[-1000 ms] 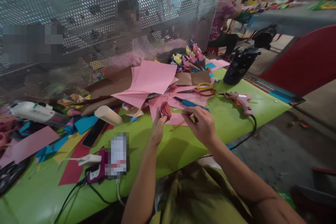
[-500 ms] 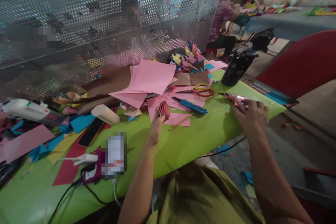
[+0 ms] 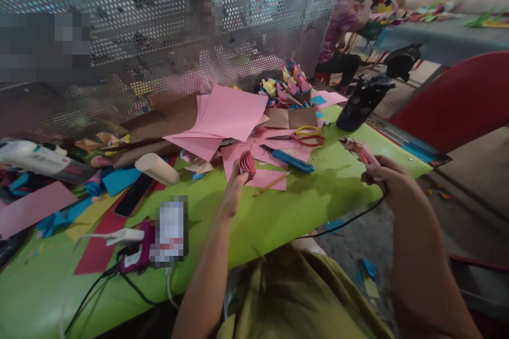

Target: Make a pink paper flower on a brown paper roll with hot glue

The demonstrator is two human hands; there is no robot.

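Note:
In my left hand (image 3: 234, 193) is a small piece of pleated pink paper (image 3: 247, 164), pinched between the fingers and held upright above the table. My right hand (image 3: 392, 177) is wrapped round a pink hot glue gun (image 3: 363, 154), lifted over the table's right side with its nozzle pointing left. A black cord (image 3: 345, 224) trails from it past the table edge. Close to my left hand lie a pencil (image 3: 272, 184) on pink paper, a blue utility knife (image 3: 293, 161) and scissors (image 3: 305, 138) with yellow and red handles.
A pile of pink sheets (image 3: 234, 114) lies at the back, beside finished paper pieces (image 3: 284, 87). A black tumbler (image 3: 360, 103) stands at the right. On the left are a pale roll (image 3: 157, 168), a phone (image 3: 135, 195) and a purple power strip (image 3: 137, 251). A perforated metal screen (image 3: 159, 37) rises behind.
My right hand has raised the hot glue gun off the table, and its grip has turned round the handle. My left hand stays almost in place with the pleated paper.

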